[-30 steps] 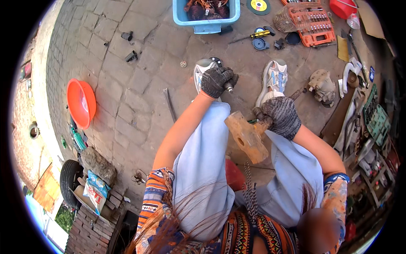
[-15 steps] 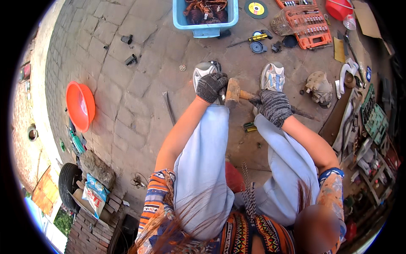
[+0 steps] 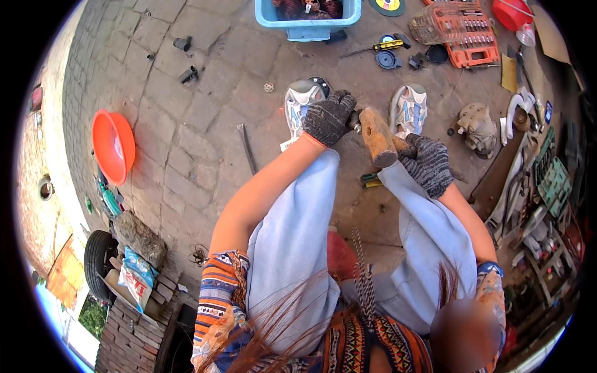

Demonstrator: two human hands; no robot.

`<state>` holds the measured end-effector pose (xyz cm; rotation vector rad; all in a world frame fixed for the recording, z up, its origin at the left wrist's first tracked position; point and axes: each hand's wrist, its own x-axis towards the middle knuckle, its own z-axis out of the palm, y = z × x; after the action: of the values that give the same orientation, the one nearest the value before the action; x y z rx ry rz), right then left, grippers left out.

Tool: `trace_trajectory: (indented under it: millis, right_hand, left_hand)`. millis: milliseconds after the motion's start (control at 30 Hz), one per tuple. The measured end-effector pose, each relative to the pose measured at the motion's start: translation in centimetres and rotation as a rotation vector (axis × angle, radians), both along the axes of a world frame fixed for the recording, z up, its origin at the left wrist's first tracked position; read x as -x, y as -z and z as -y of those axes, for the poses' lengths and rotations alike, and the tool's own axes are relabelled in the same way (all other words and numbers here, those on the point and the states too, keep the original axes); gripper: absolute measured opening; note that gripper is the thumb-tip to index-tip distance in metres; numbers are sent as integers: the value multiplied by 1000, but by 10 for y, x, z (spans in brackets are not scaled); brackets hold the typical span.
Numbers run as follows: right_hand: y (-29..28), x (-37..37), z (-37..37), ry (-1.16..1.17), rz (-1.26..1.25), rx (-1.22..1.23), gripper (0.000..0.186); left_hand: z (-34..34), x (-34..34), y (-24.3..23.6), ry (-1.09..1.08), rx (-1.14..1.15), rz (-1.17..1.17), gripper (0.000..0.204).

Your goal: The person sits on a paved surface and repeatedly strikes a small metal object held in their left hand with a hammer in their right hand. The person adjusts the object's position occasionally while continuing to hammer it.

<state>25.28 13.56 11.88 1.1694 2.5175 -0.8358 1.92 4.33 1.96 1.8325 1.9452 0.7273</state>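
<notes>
Dark grey knit gloves [image 3: 323,126], two of them, cover the hands I watch from afar. I count one hammer with a blocky rust-brown metal head [image 3: 377,140], one small dark metal part [image 3: 356,123], two white-and-blue sneakers [image 3: 409,109], two short black cylindrical pieces [image 3: 188,75], one round orange-red plastic basin [image 3: 114,148], one rectangular light-blue plastic tub [image 3: 309,32] and one orange plastic socket case [image 3: 476,57].

The left hand [image 3: 331,118] is curled, its fingers pressed together around the metal part, which pokes out on its right side. The right hand [image 3: 428,165] is closed round the hammer's handle, which juts out past both sides of the fist. The hammer's head lies to the left of the right hand, between my two hands and just beside the metal part; I cannot tell whether they touch.
</notes>
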Motion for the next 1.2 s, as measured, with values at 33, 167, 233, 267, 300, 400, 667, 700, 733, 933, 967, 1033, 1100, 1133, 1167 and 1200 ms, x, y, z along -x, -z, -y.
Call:
trace_trajectory:
  millis: [33, 167, 233, 267, 300, 400, 667, 700, 733, 933, 967, 1033, 1100, 1133, 1167, 1200]
  right_hand:
    - [-1, 0, -1, -19, 35, 9, 34]
    - [-8, 4, -3, 19, -48, 33, 31]
    - [-9, 4, -3, 73, -126, 26, 30]
    - [-6, 0, -2, 111, -143, 33, 31]
    - [0, -4, -2, 143, -165, 42, 31]
    - [5, -14, -5, 239, -174, 109, 34]
    - [-5, -7, -4, 354, -349, 198, 32]
    - [-3, -7, -5, 351, -365, 187, 32]
    - [-4, -7, -5, 324, -320, 161, 33]
    - [-3, -11, -6, 229, -272, 87, 33]
    - [-5, -9, -6, 225, -267, 89, 33]
    - [-6, -9, -5, 242, -271, 105, 32]
    - [-5, -9, -4, 288, -286, 134, 30]
    - [-5, -8, -3, 289, -304, 139, 30]
    - [-5, -7, -3, 290, -322, 144, 30]
    - [-6, -7, -3, 293, -337, 144, 30]
  left_hand:
    - [0, 0, 2, -7, 9, -1, 33]
    - [-3, -2, 3, -42, 36, -10, 29]
    - [-12, -3, -5, -34, 97, -13, 26]
    - [-17, -3, -10, -17, 156, -15, 24]
    - [-21, -2, -14, -7, 215, -20, 22]
    - [-34, -4, -7, 5, 140, -61, 23]
    - [-63, -8, -7, -6, 235, -40, 26]
    - [-66, -7, -8, 5, 257, -40, 26]
    - [-64, -6, -6, 64, 252, -70, 25]
    - [-42, -6, -1, 185, 140, -172, 27]
    - [-42, -10, -1, 194, 175, -157, 28]
    - [-47, -15, -11, 209, 245, -131, 28]
    - [-48, -17, -8, 179, 220, -111, 30]
    - [-48, -16, -6, 163, 207, -102, 30]
    - [-46, -14, -4, 160, 189, -107, 31]
    - [-46, -12, -2, 160, 165, -108, 31]
